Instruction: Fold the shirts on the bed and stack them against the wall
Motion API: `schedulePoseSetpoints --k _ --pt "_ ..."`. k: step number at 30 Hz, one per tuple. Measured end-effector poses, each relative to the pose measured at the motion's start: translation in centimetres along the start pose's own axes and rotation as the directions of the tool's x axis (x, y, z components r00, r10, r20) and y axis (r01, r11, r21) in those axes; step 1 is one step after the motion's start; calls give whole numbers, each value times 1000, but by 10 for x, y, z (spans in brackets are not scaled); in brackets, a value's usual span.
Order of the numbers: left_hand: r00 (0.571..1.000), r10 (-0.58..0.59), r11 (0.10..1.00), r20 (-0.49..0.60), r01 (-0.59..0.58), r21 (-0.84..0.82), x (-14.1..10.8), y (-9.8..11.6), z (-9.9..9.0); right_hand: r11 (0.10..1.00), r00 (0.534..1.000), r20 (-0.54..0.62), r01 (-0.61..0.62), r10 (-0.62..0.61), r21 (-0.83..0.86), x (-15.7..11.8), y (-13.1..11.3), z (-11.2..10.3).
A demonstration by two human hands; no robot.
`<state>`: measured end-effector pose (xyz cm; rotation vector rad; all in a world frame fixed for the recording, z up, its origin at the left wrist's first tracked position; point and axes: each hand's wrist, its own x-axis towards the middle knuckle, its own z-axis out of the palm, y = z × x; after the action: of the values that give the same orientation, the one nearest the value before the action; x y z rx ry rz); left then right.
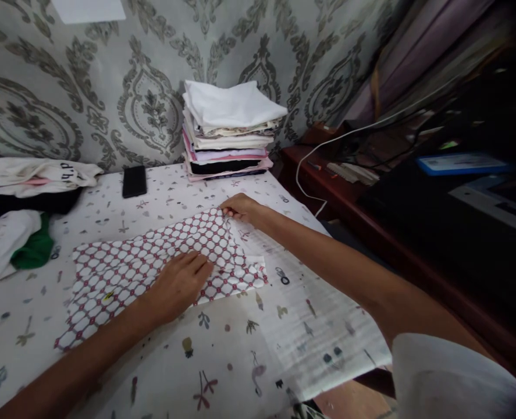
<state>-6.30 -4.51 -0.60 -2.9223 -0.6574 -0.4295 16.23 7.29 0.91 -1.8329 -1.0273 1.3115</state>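
A white garment (122, 267) with a red and grey lattice print lies spread on the table, creased towards its right end. My right hand (241, 208) pinches its far right corner between thumb and fingers. Nearer to me, my left hand (183, 285) rests on top of the same garment, palm down, fingers slightly bent against the fabric and hiding part of the near edge. A small yellow mark shows on the print left of that hand.
Against the patterned wall stands a stack of folded clothes (229, 137). A black phone (134, 181) lies left of it. Loose clothes (26, 198) are heaped at the far left. On the right, a white cable (299, 174) runs over a dark red wooden surface (327, 180).
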Motion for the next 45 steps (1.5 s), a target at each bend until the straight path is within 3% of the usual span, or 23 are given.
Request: schedulePoseSetpoints --k 3,5,8,10,12,15,17,18,19,21,24,26,29,33,37,39,42,45 --pt "998 -52 995 18 54 -88 -11 -4 -7 992 992 -42 117 -119 -51 -16 4 6" --pt "991 -136 983 16 137 -123 -26 -14 -15 946 951 -46 300 -307 -123 -32 10 11" --pt "932 -362 928 21 363 -85 -59 -43 -28 647 719 122 675 -684 -353 -55 18 23" --pt "826 -564 825 -1 564 -42 -85 -70 -37 422 574 300 792 -762 -441 -61 20 35" --pt "660 -750 661 -45 749 -38 -109 -100 -46 275 515 429 817 -742 -506 -59 18 49" --pt "384 -922 387 -50 916 -110 -136 -138 -57 194 553 493 774 -672 -603 -46 11 67" --pt "265 -964 258 11 947 -193 -149 -150 -60 180 566 496 758 -659 -627 -41 7 75" --pt "238 -970 222 41 945 -241 -154 -152 -61 167 553 502 765 -665 -622 -41 5 79" --pt "238 -970 213 53 932 -292 -157 -150 -61 145 529 516 780 -674 -609 -44 4 84" --pt "306 -952 270 35 885 -379 -158 -138 -61 63 445 576 824 -685 -563 -53 3 96" --pt "514 -858 473 6 795 -378 -148 -110 -63 -127 285 715 877 -638 -463 -71 3 126" --pt "638 -769 599 27 736 -316 -137 -92 -66 -231 206 777 882 -595 -411 -79 1 150" --pt "759 -646 713 76 636 -294 -123 -71 -70 -271 191 799 875 -570 -402 -83 -6 183" --pt "874 -465 804 141 483 -347 -119 -55 -67 -198 269 821 889 -504 -413 -79 -19 201" --pt "904 -375 860 206 422 -286 -121 -50 -51 26 393 726 887 -564 -460 -74 -27 199" --pt "899 -363 870 246 421 -257 -116 -54 -44 134 405 653 896 -641 -424 -73 -26 197" --pt "848 -398 847 349 486 -214 -102 -64 -38 180 354 592 925 -724 -334 -77 -20 194" --pt "783 -426 811 453 552 -191 -92 -76 -37 115 247 592 961 -767 -252 -78 -11 185"
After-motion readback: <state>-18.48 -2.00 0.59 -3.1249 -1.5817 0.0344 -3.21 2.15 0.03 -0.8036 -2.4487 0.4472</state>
